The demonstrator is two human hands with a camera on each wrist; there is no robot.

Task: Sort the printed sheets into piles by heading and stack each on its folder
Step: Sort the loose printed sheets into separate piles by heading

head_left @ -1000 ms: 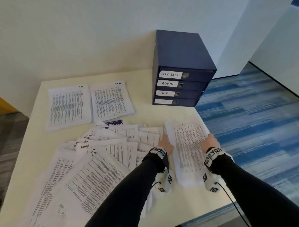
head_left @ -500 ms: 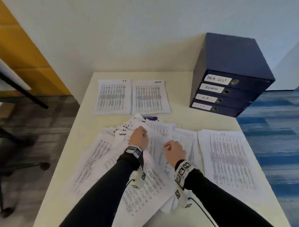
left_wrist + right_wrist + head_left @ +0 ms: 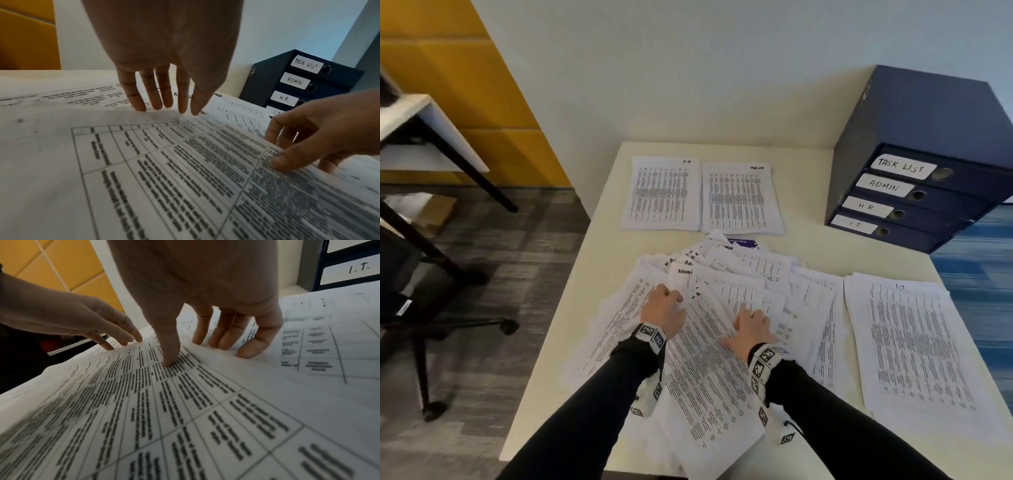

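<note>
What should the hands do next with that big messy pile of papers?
Probably lift the top sheet free and read its heading. The right hand already pinches its edge, the left hand presses its far corner, and sorted piles wait behind.

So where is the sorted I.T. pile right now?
In the head view the I.T. pile lies at the table's right edge, right of the unsorted heap under both hands, in front of the blue folder stack.

Left hand (image 3: 663, 312) lies flat, fingers straight; right hand (image 3: 751, 329) pinches with thumb and fingers.
</note>
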